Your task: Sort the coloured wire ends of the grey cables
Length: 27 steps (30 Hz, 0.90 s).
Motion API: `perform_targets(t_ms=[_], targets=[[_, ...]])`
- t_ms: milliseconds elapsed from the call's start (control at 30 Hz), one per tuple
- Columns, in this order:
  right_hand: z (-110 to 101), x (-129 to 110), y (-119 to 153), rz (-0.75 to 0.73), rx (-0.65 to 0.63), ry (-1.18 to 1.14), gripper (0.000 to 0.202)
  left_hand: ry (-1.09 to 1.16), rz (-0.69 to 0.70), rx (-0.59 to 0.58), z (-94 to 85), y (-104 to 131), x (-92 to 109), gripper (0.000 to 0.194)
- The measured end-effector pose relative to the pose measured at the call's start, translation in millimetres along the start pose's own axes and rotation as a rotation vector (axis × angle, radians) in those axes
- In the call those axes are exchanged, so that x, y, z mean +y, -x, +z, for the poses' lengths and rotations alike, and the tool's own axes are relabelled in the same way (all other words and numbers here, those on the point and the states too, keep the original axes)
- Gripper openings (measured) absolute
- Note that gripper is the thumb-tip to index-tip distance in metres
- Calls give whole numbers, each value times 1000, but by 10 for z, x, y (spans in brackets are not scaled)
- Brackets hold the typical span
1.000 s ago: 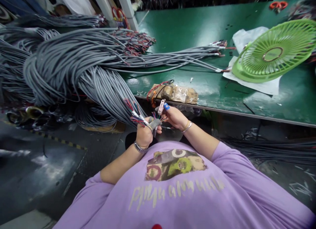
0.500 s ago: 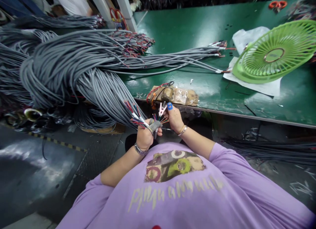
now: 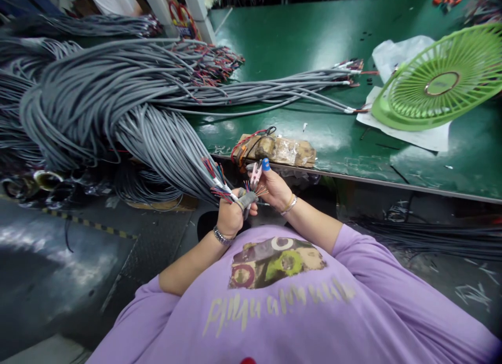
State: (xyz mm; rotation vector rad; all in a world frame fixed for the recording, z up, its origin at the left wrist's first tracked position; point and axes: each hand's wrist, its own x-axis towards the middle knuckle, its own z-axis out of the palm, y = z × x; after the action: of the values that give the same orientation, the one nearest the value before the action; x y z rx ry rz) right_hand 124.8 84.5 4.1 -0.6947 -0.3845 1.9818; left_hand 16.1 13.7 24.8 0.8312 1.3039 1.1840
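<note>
Risk — the fine coloured wires (image 3: 254, 188) fanned from the grey cable end (image 3: 246, 198) could slip or cross, since they are thin, splayed and crowded by neighbouring ends of the grey cable bundle (image 3: 117, 107) that drapes off the green table (image 3: 298, 45). Left hand (image 3: 231, 213) is fisted around the cable end, just below the table edge. Right hand (image 3: 273, 188), wrist bent, pinches a small pink-and-white clip (image 3: 255, 171) above the wires — fingers closed on it.
</note>
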Motion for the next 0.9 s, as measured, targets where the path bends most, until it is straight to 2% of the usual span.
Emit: perform_targets(t_ms=[200, 333, 467, 567, 733, 900], targets=[[-46, -28, 47, 102, -70, -16, 58, -21, 33, -11, -32, 56, 0, 29], [-88, -77, 110, 152, -125, 2, 54, -38, 67, -20, -89, 111, -31, 28], [-118, -75, 143, 32, -143, 35, 36, -15, 76, 5, -74, 126, -34, 26], [-116, -49, 142, -70, -141, 85, 37, 2, 90, 31, -19, 103, -10, 26], [-61, -65, 133, -36, -73, 140, 46, 41, 98, 63, 21, 47, -7, 24], [-27, -105, 130, -5, -69, 79, 39, 32, 95, 62, 16, 23, -33, 23]])
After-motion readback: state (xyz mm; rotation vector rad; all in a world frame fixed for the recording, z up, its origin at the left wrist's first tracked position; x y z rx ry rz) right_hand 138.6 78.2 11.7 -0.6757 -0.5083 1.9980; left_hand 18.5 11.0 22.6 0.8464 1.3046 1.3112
